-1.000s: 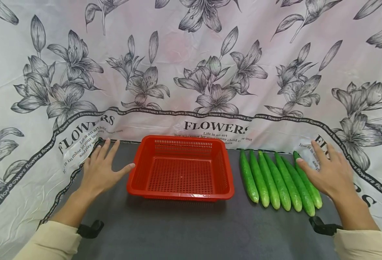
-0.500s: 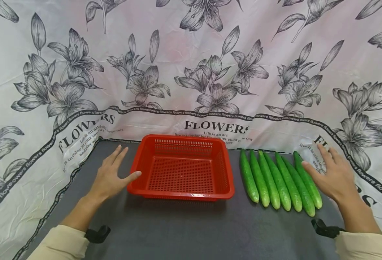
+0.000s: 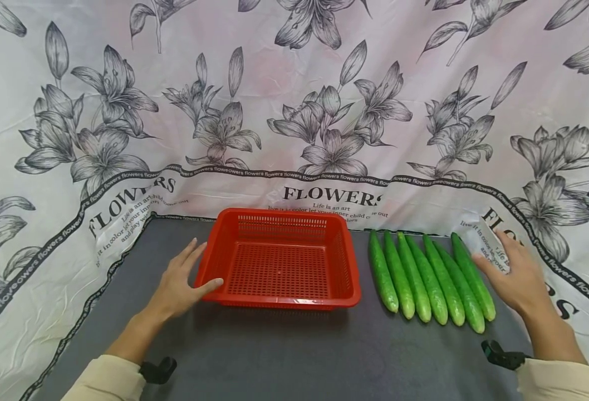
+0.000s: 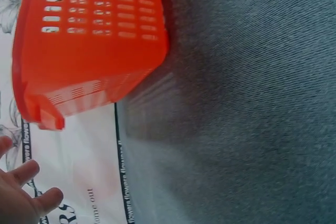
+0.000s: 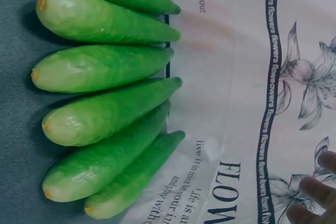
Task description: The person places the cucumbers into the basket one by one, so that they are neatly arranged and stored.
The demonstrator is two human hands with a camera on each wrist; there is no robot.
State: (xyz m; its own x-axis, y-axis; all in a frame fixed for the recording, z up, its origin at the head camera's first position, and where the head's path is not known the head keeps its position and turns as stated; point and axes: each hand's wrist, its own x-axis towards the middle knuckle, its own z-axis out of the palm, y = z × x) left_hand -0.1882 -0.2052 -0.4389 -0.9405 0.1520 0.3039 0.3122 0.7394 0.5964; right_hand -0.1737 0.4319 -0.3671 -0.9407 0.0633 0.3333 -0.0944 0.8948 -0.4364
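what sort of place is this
Probably a makeshift tabletop workspace, perhaps staged: a flower-printed sheet hangs behind a dark grey table, on which a red plastic basket and a row of cucumbers are set out. What lies beyond the sheet is hidden.

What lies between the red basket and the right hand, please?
Seven green cucumbers lie between the red basket and the right hand in the head view.

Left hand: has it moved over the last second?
Yes: in the head view, the left hand has shifted right and downward in the picture, judged against the unmoved red basket.
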